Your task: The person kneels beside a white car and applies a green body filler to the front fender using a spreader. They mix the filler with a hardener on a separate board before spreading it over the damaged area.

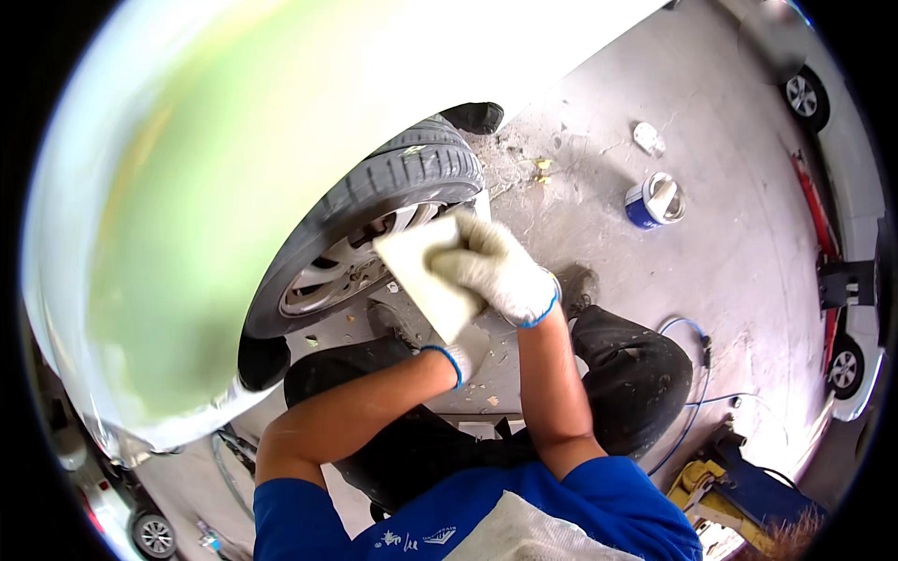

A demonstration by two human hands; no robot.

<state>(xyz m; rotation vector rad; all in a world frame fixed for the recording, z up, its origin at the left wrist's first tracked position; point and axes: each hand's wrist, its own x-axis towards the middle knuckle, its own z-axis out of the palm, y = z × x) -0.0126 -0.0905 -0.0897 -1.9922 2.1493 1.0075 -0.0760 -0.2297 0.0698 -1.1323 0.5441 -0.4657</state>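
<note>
A thin, pale cream rectangular board (426, 280) is held tilted in front of the car wheel. My right hand (500, 271), in a white knit glove with a blue cuff, is closed at the board's right side, its thumb lying over the face. My left hand (473, 348), gloved the same way, is at the lower corner; its fingers are hidden behind the board. Close by on the left are the tyre (393, 178) and silver rim (323, 276). Above them curves the car's pale body panel (178, 252), with a smooth greenish patch.
A blue-and-white can (645, 204) with a pale tool in it stands on the concrete floor. Behind it lies a white scrap (647, 138). A blue hose (708, 369) snakes past my right knee, near yellow-and-blue equipment (739, 496). White cars (849, 122) stand along the right.
</note>
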